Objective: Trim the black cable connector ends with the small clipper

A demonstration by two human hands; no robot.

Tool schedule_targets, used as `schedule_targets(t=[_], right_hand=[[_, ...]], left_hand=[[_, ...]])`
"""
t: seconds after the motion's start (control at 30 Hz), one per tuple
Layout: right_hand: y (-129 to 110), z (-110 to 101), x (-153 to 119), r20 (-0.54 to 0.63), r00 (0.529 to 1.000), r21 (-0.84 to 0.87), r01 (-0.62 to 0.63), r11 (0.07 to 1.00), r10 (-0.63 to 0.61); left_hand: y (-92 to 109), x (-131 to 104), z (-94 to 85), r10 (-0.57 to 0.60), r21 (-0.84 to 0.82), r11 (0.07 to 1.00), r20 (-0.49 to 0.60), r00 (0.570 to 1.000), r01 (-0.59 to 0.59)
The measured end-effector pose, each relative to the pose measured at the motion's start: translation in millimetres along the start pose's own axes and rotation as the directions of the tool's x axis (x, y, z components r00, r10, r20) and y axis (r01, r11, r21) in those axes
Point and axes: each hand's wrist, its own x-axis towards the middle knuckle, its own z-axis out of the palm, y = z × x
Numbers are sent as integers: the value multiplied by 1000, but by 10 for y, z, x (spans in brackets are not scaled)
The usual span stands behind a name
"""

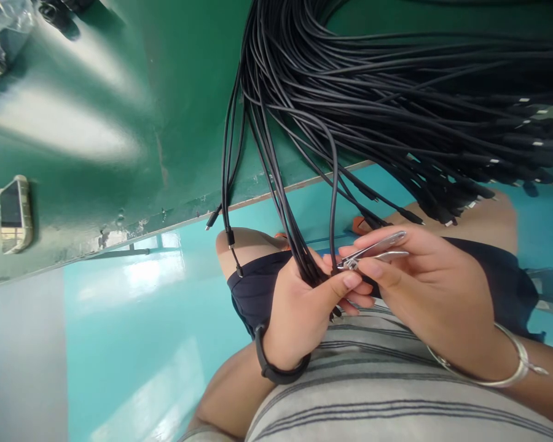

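Note:
My left hand (311,304) is closed around several black cables (289,228), whose ends poke out below my fingers. One cable (334,184) curves down separately to my left thumb and fingertips. In my right hand (435,291) is a silver nail clipper (373,250), held between thumb and fingers with its lever raised. The clipper's jaws are right at that single cable near my left thumb; whether they touch it I cannot tell. My fingers partly hide the cable's end.
A large bundle of black cables (350,92) lies over the green table (120,123), many connector ends hanging past its edge at right. A phone-like device (16,215) lies at far left. Clear plastic bags (2,40) sit at upper left.

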Motion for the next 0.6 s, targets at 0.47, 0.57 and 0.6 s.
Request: schedule_targets(t=[0.47, 0.57, 0.6], right_hand=[[-35, -89, 139, 238, 967, 99, -112, 989, 86], [-182, -153, 189, 205, 979, -251, 42, 967, 11], [-239, -194, 198, 138, 987, -417, 132, 899, -81]], left_hand=[[35, 15, -10, -51, 101, 994, -7, 999, 51], [54, 9, -75, -56, 133, 990, 67, 996, 46], [56, 3, -101, -60, 110, 993, 106, 993, 48]])
